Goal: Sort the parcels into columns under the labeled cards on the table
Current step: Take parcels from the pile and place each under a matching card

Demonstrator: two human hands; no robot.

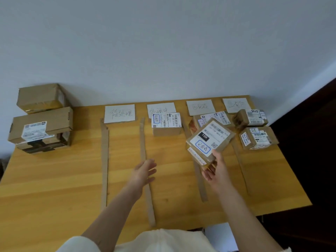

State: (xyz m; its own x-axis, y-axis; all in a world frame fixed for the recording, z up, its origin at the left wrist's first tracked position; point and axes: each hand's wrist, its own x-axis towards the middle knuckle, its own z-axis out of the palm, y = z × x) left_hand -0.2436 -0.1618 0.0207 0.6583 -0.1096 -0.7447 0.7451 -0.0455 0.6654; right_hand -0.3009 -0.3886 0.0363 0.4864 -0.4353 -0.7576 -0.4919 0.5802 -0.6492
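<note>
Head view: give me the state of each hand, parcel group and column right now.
Right hand: gripping held parcel, lifted, tilted.
Left hand: open, empty, over the table.
First column: no parcels.
Second column: one parcel.
Third column: one parcel, partly hidden.
Fourth column: two parcels.
Unsorted stack: far left.

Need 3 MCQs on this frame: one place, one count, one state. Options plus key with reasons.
1. Where is the unsorted stack?
A. table's far left
B. under the first card
C. on the floor

2. How many cards lie along the back edge?
A. two
B. four
C. six

3. What is the right hand doing?
A. resting flat
B. pointing at a card
C. holding a parcel

Key:
1 A, the boxes are piled left of all strips.
2 B, first card, second, third, fourth.
3 C, its fingers grip the parcel above the table; the left hand is open and empty.
</note>
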